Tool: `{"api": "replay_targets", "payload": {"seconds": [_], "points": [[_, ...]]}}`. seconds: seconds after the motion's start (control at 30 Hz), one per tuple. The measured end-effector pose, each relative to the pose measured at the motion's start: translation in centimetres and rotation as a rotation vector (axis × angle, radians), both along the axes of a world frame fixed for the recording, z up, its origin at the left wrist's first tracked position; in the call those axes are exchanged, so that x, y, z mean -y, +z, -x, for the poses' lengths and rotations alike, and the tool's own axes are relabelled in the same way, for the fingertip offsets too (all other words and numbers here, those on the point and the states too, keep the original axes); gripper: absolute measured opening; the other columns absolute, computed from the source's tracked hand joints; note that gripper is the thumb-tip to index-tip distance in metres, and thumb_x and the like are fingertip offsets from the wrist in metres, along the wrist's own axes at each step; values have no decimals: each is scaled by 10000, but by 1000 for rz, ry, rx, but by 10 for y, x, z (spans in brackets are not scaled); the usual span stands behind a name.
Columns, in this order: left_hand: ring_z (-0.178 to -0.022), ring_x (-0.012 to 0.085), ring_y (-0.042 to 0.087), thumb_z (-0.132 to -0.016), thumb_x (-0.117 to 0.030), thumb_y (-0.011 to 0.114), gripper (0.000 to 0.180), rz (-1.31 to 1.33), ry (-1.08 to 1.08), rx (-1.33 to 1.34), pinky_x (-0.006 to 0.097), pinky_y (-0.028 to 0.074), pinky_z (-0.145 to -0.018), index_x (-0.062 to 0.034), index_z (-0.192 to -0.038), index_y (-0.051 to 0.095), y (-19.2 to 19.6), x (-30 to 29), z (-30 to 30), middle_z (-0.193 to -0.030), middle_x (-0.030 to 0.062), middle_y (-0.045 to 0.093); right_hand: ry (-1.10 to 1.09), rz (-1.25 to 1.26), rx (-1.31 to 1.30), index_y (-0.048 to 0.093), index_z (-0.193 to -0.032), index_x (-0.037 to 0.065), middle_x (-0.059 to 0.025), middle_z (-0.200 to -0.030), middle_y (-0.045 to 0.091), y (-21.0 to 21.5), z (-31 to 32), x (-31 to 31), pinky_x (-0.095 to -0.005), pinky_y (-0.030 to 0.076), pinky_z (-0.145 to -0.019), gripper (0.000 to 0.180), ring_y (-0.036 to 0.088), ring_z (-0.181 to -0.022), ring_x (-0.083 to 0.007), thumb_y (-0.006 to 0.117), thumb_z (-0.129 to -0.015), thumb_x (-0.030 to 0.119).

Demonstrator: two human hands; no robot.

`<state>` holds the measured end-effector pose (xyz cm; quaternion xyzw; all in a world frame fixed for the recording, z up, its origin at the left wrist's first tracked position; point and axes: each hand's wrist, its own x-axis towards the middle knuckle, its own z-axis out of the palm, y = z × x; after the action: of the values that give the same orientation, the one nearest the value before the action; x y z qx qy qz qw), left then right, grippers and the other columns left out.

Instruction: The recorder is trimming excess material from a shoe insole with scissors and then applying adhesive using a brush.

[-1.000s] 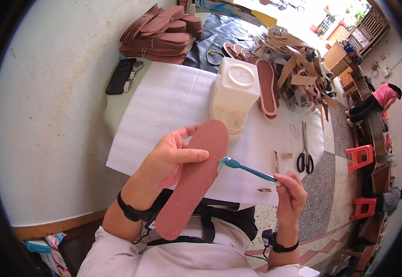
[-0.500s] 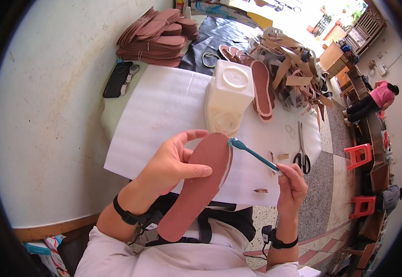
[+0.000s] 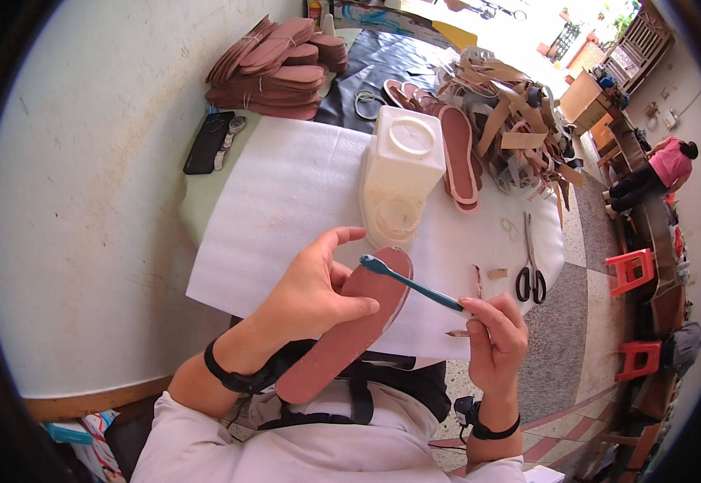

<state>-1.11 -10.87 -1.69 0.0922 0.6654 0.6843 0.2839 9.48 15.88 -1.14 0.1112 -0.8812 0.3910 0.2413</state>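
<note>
Clamped between thumb and fingers of the left hand [image 3: 310, 294], the reddish-brown insole [image 3: 350, 330] runs lengthwise from toe, up and right, to heel near the torso. Right hand [image 3: 495, 338] pinches the handle end of a teal toothbrush [image 3: 411, 282]; its head rests on the insole's toe. Bristle contact cannot be made out. White plastic jug [image 3: 403, 173] stands just beyond.

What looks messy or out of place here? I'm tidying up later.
Mostly the tangled heap of tan straps at the table's far right. Small offcuts lie loose on the white sheet near the scissors. Nothing looks spilled.
</note>
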Motion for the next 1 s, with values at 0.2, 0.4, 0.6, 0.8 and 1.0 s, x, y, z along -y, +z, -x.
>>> {"api": "replay_targets", "payload": {"seconds": [0.2,0.4,0.6,0.8,1.0], "points": [[-795,111,719,-799,7,824,919,27,-4,-55,251,559,-709,51,-1555,303,8,4,-4,-884,99,750,-141,-43,-40,777,-1140,12,-91,-829,606,-5,2,-2,-299,403,-576,274,531,-671,-184,691,-886,-47],[-779,112,712,-798,7,819,919,37,14,-51,250,552,-695,52,-1556,300,6,5,-4,-874,86,745,-192,51,-34,770,-1139,-2,-89,-820,596,-2,-3,2,-291,401,-576,284,536,-666,-183,671,-880,-66],[-784,139,725,-796,14,817,911,-27,65,-10,271,564,-691,73,-1551,310,10,2,-9,-895,121,762,-89,36,3,768,-1152,4,-91,-815,603,2,-3,3,-299,418,-582,313,545,-668,-191,676,-868,-89],[-795,134,731,-800,26,815,924,-15,72,-1,261,560,-691,73,-1559,291,16,2,-5,-885,126,760,-223,68,21,773,-1140,9,-90,-809,604,-5,-15,-15,-299,428,-589,307,553,-671,-181,673,-871,-101],[-811,138,736,-802,27,819,921,-26,54,18,267,570,-731,85,-1554,290,15,5,-3,-898,121,759,-154,185,-70,763,-1141,-17,-68,-811,603,-5,-20,-12,-263,372,-575,295,532,-667,-134,655,-881,-103]]}}
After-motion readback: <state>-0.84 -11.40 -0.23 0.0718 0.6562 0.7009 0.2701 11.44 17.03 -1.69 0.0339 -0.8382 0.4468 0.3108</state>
